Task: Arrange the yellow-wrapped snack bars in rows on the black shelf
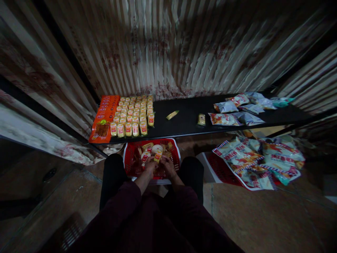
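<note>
Over the red basket (178, 154) between my knees, both hands are together at a small wrapped snack cake (158, 156) with a yellow and red label. My left hand (149, 166) grips it from the left, fingers bent. My right hand (167, 165) closes on it from the right; its fingertips are partly hidden. Other wrapped snacks (145, 157) lie in the basket beneath. On the black shelf (181, 105) ahead, several rows of similar wrapped cakes (131, 116) stand upright beside an orange snack pack (104, 109).
A single wrapped snack (172, 115) and another small pack (201, 119) lie mid-shelf. Several snack bags (226, 118) rest at the shelf's right end. Below them, a second red basket (223, 170) is heaped with larger bags (242, 154). Corrugated sheeting (168, 49) rises behind the shelf.
</note>
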`<state>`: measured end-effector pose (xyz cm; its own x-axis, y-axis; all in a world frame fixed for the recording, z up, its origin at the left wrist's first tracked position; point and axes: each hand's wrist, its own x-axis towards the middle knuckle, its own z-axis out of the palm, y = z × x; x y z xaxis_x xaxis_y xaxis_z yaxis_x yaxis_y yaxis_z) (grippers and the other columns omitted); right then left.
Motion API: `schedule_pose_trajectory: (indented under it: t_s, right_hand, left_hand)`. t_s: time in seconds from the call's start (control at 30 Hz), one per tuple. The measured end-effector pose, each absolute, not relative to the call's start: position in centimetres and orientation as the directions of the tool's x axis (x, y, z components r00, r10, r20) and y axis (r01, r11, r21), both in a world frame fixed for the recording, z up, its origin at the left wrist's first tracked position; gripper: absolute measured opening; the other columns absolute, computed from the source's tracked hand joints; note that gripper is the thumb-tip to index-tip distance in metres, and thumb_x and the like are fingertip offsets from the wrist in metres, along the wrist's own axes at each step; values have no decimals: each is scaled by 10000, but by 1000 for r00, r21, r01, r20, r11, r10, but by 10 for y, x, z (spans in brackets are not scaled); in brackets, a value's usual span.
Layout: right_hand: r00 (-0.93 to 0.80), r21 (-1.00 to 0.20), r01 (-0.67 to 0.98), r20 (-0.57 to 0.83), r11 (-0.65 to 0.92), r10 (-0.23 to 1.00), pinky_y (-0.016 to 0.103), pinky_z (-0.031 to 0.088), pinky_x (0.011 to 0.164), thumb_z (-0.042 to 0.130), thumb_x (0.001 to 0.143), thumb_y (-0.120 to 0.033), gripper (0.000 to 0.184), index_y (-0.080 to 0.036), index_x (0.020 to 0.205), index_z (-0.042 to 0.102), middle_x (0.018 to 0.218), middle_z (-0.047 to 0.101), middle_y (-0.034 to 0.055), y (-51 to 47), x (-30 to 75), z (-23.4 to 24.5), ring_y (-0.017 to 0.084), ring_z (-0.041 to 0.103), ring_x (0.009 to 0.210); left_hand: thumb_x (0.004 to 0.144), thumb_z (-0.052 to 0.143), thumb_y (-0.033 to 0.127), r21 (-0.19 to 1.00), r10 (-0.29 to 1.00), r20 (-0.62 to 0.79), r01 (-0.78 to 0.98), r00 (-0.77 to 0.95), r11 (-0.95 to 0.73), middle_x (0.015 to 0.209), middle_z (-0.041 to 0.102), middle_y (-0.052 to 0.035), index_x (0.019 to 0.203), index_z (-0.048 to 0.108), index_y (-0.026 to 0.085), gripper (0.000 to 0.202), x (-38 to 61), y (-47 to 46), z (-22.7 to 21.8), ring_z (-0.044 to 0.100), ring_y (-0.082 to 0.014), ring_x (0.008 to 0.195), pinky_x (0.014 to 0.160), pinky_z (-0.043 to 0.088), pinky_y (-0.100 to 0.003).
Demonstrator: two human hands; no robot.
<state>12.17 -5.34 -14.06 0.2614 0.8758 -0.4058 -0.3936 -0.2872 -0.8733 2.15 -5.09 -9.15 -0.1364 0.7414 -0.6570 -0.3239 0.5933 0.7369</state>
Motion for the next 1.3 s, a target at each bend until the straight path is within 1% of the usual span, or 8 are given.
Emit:
schedule_pose_trajectory:
  t_s: [0.13, 0.33, 0.57, 0.73, 0.87, 0.97, 1.1, 1.3]
  right_hand:
    - [283, -834, -464, -459, -298, 843, 304, 486, 695, 828, 394, -408, 525, -191, 826, 625, 749, 683, 1, -52, 122, -137, 174, 624, 709]
    - [269, -854, -426, -435, -299, 859, 293, 476, 628, 799, 446, -421, 523, -203, 888, 624, 686, 642, -20, -53, 123, -135, 164, 603, 651]
    - [222, -794, -536, -461, -287, 859, 309, 505, 629, 805, 465, -407, 567, -225, 974, 632, 805, 695, 6, -56, 120, -122, 192, 640, 701]
    - [192, -769, -569, -470, -292, 862, 316, 518, 619, 813, 484, -398, 587, -238, 1017, 627, 768, 707, 0, -56, 118, -114, 199, 654, 678]
    - [176, -762, -588, -446, -270, 878, 314, 527, 617, 818, 501, -396, 543, -248, 988, 626, 782, 712, -3, -56, 117, -109, 192, 660, 673]
    - [168, -748, -607, -452, -269, 876, 299, 527, 597, 823, 506, -394, 515, -246, 954, 615, 778, 712, -6, -57, 116, -106, 181, 661, 668]
    - [190, -726, -641, -463, -247, 866, 273, 522, 584, 826, 502, -343, 469, -244, 901, 600, 745, 709, -17, -58, 115, -105, 166, 656, 659]
    - [214, -752, -614, -451, -240, 867, 287, 515, 572, 805, 523, -332, 404, -245, 854, 590, 739, 703, -18, -58, 115, -103, 179, 655, 659]
  left_hand:
    - [613, 631, 46, 739, 738, -657, -322, -151, 592, 643, 609, 36, 945, 610, 171, 355, 22, -49, -92, 524, -54, 478, 506, 406, -177]
    - [607, 623, 43, 769, 768, -622, -303, -153, 562, 756, 647, 13, 926, 614, 187, 349, 24, -48, -96, 561, -65, 547, 538, 433, -181]
    - [635, 617, 67, 802, 800, -583, -252, -138, 541, 798, 663, 0, 939, 635, 193, 330, 25, -49, -94, 597, -91, 638, 564, 445, -183]
    - [634, 636, 63, 802, 808, -577, -273, -122, 531, 818, 676, -19, 914, 659, 174, 302, 26, -50, -85, 592, -97, 632, 565, 442, -194]
    - [635, 699, 129, 786, 804, -587, -303, -93, 539, 829, 685, -25, 956, 668, 179, 326, 27, -50, -81, 607, -108, 644, 582, 452, -206]
    - [644, 725, 180, 779, 796, -600, -292, -87, 555, 891, 693, -41, 973, 672, 186, 333, 27, -49, -81, 627, -125, 694, 599, 464, -216]
    - [673, 711, 182, 778, 796, -603, -262, -56, 571, 985, 689, -72, 1032, 657, 176, 362, 27, -49, -85, 636, -140, 753, 601, 471, -214]
    - [709, 706, 232, 763, 790, -612, -281, -26, 582, 955, 688, -71, 1050, 655, 177, 348, 27, -50, -97, 617, -120, 689, 565, 454, -205]
